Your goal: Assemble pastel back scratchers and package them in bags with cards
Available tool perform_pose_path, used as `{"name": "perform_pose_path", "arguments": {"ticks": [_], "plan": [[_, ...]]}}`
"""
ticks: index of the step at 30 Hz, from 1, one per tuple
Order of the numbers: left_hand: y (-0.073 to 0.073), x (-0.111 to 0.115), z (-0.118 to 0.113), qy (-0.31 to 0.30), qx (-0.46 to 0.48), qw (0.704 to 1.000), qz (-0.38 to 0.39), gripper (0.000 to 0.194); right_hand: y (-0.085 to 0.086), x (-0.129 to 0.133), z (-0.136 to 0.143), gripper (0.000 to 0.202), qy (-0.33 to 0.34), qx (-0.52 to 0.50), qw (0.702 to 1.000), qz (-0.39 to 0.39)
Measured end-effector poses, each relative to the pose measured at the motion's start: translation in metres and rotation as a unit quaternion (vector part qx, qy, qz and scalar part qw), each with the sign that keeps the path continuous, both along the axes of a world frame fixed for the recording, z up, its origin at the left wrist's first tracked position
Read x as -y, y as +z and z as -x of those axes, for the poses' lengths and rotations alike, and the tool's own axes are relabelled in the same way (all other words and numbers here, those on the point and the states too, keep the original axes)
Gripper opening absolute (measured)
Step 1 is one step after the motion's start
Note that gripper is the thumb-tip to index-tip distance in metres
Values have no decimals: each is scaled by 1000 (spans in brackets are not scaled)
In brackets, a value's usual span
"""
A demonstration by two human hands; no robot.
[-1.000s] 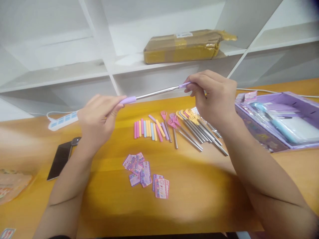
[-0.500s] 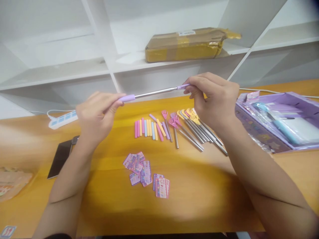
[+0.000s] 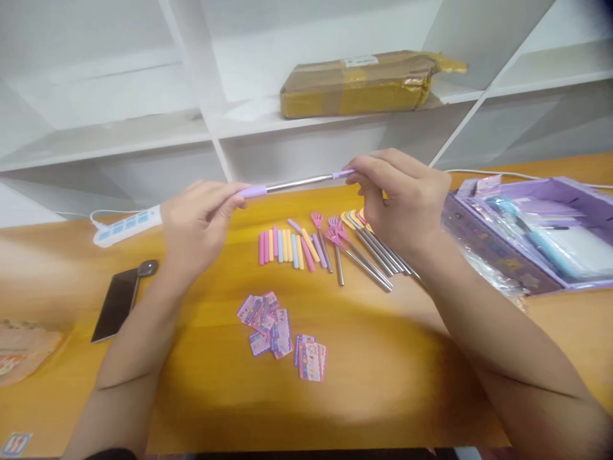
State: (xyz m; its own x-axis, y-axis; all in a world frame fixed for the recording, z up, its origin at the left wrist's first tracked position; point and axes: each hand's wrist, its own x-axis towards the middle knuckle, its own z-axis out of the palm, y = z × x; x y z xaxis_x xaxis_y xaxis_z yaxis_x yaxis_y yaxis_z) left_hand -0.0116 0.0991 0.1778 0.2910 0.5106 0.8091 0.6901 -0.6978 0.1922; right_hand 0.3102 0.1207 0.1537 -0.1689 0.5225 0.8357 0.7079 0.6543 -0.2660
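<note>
A telescopic back scratcher (image 3: 299,182) with a silver shaft is held out nearly level above the table. Its purple sleeve handle is pinched by my left hand (image 3: 204,217), thumb against fingers. At the other end, my right hand (image 3: 400,195) grips the purple tip, and its fingers hide the claw. Below lie loose handle sleeves (image 3: 287,246) in pink, yellow, blue and purple, mostly side by side. To their right, back scratchers with pink claws (image 3: 335,233) and yellow claws rest with bare metal shafts, partly behind my right hand. Small printed cards (image 3: 280,332) are nearer me.
A purple box (image 3: 527,255) with plastic-wrapped items stands at right. At left are a power strip (image 3: 129,228), a dark phone-like slab (image 3: 115,305) and a small black object (image 3: 147,268). A taped carton (image 3: 354,89) sits on the white shelf behind.
My hands have come closer together, and the silver shaft between them shows shorter. My left hand has shifted right, my right hand slightly left and down.
</note>
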Motion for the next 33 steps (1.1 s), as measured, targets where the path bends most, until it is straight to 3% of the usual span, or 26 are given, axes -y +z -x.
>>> {"name": "perform_pose_path", "arguments": {"ticks": [13, 19, 24, 28, 30, 33], "plan": [[-1, 4, -8, -8, 26, 998, 65, 23, -11, -2, 8, 32, -25, 46, 995, -90], [-1, 5, -11, -5, 28, 996, 88, 22, -13, -5, 11, 37, -12, 47, 977, -209], [-1, 6, -11, -6, 34, 993, 116, 23, -17, -3, 11, 39, -16, 39, 991, -126], [0, 3, -7, -4, 15, 991, 134, 26, -7, 0, 4, 33, 2, 65, 990, -123], [1, -1, -3, 14, -35, 993, 116, 28, 2, 3, -1, 24, 25, 79, 992, -98], [-1, -7, 2, 53, -162, 985, 28, 29, 12, 8, -7, 16, 41, 96, 994, -15]]}}
